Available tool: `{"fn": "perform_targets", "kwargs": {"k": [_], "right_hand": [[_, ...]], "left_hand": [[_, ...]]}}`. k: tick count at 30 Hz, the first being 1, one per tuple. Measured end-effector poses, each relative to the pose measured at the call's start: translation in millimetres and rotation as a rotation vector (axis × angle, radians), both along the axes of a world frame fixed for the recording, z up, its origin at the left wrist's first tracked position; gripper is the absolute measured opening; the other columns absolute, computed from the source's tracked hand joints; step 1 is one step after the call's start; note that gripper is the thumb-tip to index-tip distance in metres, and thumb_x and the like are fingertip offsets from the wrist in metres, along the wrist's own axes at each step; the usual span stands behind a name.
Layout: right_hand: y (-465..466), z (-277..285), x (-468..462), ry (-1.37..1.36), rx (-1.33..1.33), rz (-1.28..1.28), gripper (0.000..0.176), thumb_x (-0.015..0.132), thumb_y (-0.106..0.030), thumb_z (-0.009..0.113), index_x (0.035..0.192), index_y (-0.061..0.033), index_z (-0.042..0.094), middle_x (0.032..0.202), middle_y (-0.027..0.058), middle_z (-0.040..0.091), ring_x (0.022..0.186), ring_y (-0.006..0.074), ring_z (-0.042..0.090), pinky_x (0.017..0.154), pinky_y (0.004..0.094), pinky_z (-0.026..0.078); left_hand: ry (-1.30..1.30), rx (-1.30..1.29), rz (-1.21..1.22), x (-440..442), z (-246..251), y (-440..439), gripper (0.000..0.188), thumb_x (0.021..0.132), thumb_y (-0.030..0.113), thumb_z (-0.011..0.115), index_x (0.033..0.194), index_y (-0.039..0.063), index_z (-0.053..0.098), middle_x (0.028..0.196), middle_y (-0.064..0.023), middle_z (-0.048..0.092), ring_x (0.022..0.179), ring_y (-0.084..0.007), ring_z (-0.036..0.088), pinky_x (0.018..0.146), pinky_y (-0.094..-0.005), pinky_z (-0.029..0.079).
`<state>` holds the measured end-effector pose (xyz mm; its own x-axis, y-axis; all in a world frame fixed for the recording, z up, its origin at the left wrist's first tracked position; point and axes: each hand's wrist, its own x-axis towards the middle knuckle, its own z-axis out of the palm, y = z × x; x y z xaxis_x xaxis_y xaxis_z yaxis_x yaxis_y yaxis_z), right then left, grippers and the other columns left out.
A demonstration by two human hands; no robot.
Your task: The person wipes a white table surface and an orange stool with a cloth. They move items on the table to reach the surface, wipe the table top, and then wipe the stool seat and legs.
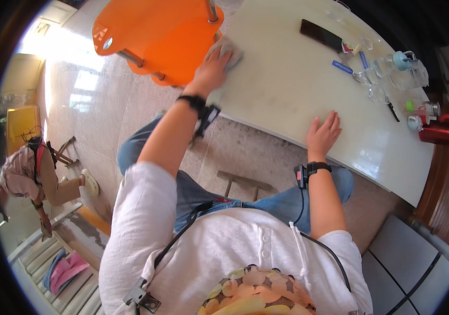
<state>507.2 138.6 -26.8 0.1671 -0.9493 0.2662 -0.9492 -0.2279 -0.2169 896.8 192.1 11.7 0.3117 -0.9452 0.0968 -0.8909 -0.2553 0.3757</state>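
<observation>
My left hand (213, 67) presses on a grey cloth (233, 53) at the left edge of a pale, glossy table (275, 84), beside an orange tiered stand. My right hand (324, 132) lies palm down near the table's front edge, fingers apart, with nothing in it. A dark phone (321, 34) lies towards the far side. Right of it are two blue-handled items (342, 67), a clear pitcher with a pale blue lid (401, 62) and clear glassware (377, 94). A black-handled knife (394, 112) lies nearer a red metallic jug (439, 132).
The orange stand (177, 35) with metal posts adjoins the table's left side. A wooden stool (244, 181) is between my legs. At the far left another person (31, 169) bends near a slatted bench (75, 289) holding pink and blue cloths (66, 267). Grey panels (401, 252) stand at lower right.
</observation>
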Motion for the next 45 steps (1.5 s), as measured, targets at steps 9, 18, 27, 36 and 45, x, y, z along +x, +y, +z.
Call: {"fn": "perform_targets", "kwargs": {"k": [9, 18, 27, 36, 45], "right_hand": [[-1, -5, 0, 0.015, -0.054, 0.017, 0.061, 0.098, -0.041, 0.054, 0.145, -0.0022, 0.045, 0.151, 0.0194, 0.044, 0.143, 0.0394, 0.036, 0.117, 0.0595, 0.026], [-3, -9, -3, 0.013, -0.107, 0.054, 0.059, 0.098, -0.041, 0.056, 0.142, -0.0032, 0.049, 0.149, 0.0198, 0.046, 0.140, 0.0381, 0.040, 0.115, 0.0580, 0.029], [-3, -8, -2, 0.024, -0.145, 0.112, 0.055, 0.099, -0.035, 0.056, 0.139, 0.0008, 0.050, 0.146, 0.0230, 0.048, 0.136, 0.0386, 0.044, 0.110, 0.0550, 0.034], [-2, -4, 2, 0.052, -0.028, 0.098, 0.054, 0.100, -0.034, 0.051, 0.141, 0.0018, 0.049, 0.149, 0.0237, 0.043, 0.135, 0.0413, 0.043, 0.110, 0.0512, 0.034], [0, -3, 6, 0.034, -0.006, 0.108, 0.056, 0.101, -0.036, 0.050, 0.144, 0.0013, 0.046, 0.152, 0.0234, 0.041, 0.137, 0.0417, 0.041, 0.114, 0.0494, 0.033]], "left_hand": [[0.252, 0.039, -0.045, 15, 4, 49, 0.061, 0.082, 0.002, 0.053, 0.140, 0.018, 0.058, 0.123, -0.0217, 0.064, 0.114, -0.0417, 0.062, 0.097, -0.0435, 0.050], [1.285, -0.343, 0.740, -48, -70, 192, 0.039, 0.085, 0.001, 0.058, 0.123, -0.001, 0.068, 0.095, -0.0070, 0.070, 0.085, -0.0190, 0.065, 0.074, -0.0297, 0.052], [1.349, -0.424, 0.830, -196, -143, 109, 0.053, 0.092, 0.002, 0.057, 0.144, 0.002, 0.048, 0.106, -0.0125, 0.069, 0.096, -0.0217, 0.065, 0.081, -0.0358, 0.052], [1.385, -0.640, 1.053, -133, -123, 78, 0.057, 0.096, 0.011, 0.062, 0.148, 0.000, 0.043, 0.130, -0.0222, 0.063, 0.119, -0.0276, 0.061, 0.098, -0.0349, 0.048], [1.395, -0.723, 1.051, -47, -162, 89, 0.047, 0.091, 0.007, 0.057, 0.137, -0.004, 0.055, 0.124, -0.0198, 0.066, 0.107, -0.0281, 0.065, 0.091, -0.0374, 0.051]]}}
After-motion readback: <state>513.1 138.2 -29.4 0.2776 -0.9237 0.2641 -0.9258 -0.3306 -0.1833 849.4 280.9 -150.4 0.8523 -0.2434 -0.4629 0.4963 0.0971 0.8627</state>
